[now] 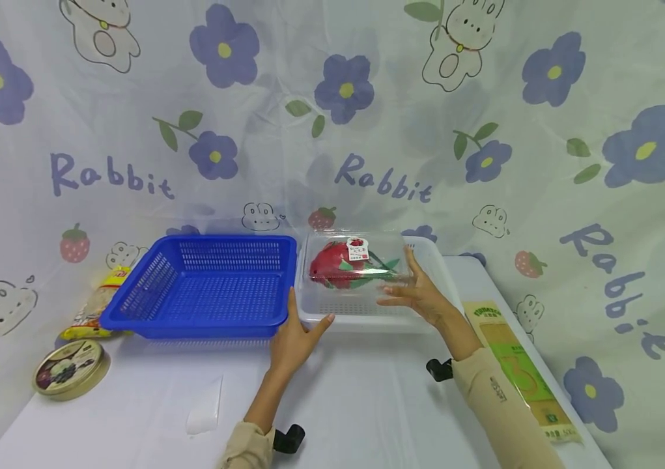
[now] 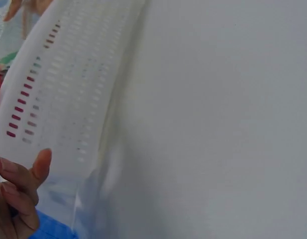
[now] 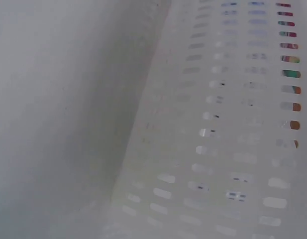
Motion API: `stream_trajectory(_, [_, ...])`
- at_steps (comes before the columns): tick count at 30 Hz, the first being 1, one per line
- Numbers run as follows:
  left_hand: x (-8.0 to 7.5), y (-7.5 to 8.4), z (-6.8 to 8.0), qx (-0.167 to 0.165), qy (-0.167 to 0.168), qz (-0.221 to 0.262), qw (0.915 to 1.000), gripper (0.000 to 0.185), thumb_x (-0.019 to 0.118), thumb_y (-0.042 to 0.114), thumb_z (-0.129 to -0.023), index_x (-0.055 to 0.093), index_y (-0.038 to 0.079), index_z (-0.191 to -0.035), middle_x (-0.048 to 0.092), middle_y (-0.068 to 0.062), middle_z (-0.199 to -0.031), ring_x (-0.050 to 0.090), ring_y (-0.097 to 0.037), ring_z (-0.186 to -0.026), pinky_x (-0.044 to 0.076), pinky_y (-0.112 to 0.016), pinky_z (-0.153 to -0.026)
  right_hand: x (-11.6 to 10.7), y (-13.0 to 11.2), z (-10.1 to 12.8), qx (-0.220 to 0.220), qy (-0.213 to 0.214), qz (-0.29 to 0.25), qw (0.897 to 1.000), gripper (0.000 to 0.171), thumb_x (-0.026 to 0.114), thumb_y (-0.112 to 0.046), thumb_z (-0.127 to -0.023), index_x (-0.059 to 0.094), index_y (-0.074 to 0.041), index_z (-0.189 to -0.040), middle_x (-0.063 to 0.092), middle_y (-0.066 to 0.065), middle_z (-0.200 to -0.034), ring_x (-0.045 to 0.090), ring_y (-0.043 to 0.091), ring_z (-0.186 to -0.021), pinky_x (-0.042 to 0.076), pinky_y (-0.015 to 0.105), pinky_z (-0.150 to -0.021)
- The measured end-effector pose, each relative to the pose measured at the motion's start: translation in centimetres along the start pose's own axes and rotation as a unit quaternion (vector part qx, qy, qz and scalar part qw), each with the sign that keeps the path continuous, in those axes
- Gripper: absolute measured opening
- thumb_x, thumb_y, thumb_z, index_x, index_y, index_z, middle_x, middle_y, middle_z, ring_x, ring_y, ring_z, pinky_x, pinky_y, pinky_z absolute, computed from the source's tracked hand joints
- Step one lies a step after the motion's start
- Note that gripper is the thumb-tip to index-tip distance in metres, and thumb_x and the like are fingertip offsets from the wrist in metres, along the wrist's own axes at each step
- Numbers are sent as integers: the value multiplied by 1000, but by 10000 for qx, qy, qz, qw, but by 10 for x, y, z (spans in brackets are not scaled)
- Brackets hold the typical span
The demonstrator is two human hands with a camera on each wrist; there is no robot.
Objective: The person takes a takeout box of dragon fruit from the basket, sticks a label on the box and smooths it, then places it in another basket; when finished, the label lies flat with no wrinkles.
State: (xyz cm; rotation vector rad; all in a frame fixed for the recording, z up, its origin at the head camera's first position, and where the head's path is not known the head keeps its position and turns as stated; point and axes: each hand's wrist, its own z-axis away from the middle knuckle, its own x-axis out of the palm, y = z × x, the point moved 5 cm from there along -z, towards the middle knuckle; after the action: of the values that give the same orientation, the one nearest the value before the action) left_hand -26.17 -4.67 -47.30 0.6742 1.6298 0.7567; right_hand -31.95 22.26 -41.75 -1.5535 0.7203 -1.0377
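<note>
A white slotted basket (image 1: 367, 322) stands on the table beside a blue basket (image 1: 209, 286). Inside the white one lies a clear plastic box (image 1: 387, 251) with a red dragon fruit (image 1: 332, 264) in it. My left hand (image 1: 303, 326) holds the white basket's near left corner, the thumb lying along the front wall (image 2: 68, 89) and the fingers (image 2: 14, 194) curled at the seam with the blue basket (image 2: 49, 226). With straight, spread fingers, my right hand (image 1: 405, 290) touches the box's near right side. The right wrist view shows only the basket's slotted wall (image 3: 233, 124).
A round tin (image 1: 68, 368) and a yellow snack packet (image 1: 94, 303) lie at the table's left. A long green and yellow packet (image 1: 520, 365) lies along the right edge. A small white piece (image 1: 203, 407) lies near the front. A flowered cloth hangs behind.
</note>
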Motion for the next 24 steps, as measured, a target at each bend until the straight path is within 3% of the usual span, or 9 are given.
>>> stream_trajectory(5, [-1,-1,-1,50,4,-55,10000,112,66,70,-81,6,18,-161,57,-3,-69,55,-16,-61,40,-30,-55,-3,6,-7,64,-7,72,10000,112,64,5,-91,-14,-45,-155,-36,-3,-158,31,60,-137,36,71,-100])
stream_trajectory(14, [3,-3,3,-28,-274,83,9996,112,65,69,-82,3,19,-161,53,-3,-68,51,-16,-56,38,-29,-51,-15,22,-11,183,25,257,9995,110,58,8,-93,-17,-41,-156,-32,11,-159,31,59,-137,40,71,-96])
stream_trajectory(24, [5,0,0,-40,-355,95,9993,113,63,72,-82,0,21,-161,54,-3,-66,51,-16,-55,39,-30,-50,-26,21,-18,426,49,428,9982,113,61,8,-91,-19,-38,-156,-33,8,-160,48,52,-126,48,65,-93])
